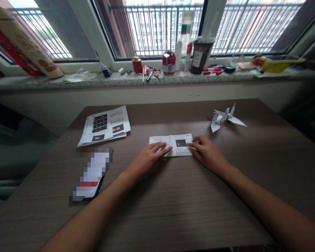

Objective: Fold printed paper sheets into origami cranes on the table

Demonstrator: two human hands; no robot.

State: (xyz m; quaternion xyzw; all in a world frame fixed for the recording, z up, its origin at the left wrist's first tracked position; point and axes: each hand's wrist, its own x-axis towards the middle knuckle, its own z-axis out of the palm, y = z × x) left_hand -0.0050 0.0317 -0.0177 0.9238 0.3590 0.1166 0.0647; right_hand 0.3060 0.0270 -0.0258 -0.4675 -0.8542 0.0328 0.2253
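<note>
Resting on the paper strip (pixel 174 144), left hand (pixel 149 158) has fingers extended, not clenched; probably steadying it. Right hand (pixel 205 150) touches the strip's right end; can't tell if it's pinching. Strip sits mid-table, likely for even two-handed reach. Printed sheets (pixel 107 126) lie off left, apparently clear of the work. Strip: thin, rectangular, printed. Table (pixel 160 210): brown, fine wood grain. Folded paper bird (pixel 223 118): crisp, pointed, beyond right hand.
</note>
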